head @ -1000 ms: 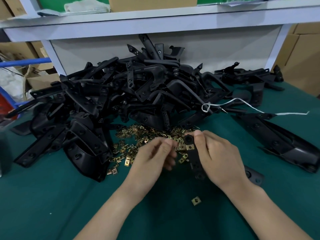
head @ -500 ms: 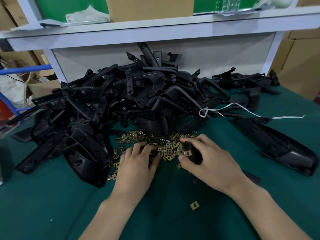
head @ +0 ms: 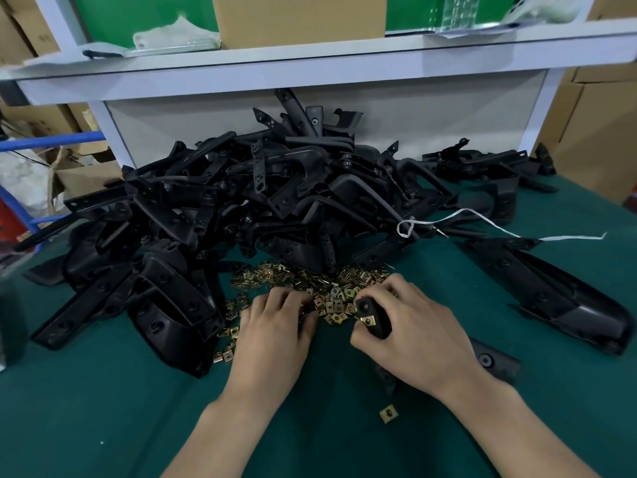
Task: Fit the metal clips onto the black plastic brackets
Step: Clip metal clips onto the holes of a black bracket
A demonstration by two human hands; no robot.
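As right hand (head: 424,336) grips bracket (head: 374,315), left hand (head: 275,329) rests on clips (head: 310,276).

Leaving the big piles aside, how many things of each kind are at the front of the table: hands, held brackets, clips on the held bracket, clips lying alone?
2 hands: left hand, right hand
1 bracket, held by the right hand
1 clip on that bracket
1 lone clip, nearest the person
Total: 5

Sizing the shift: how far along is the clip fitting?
Done: one clip sits on the bracket. In hand: right hand grips that bracket; left hand touches the loose clip pile. Left: the big bracket heap behind, none visibly clipped.
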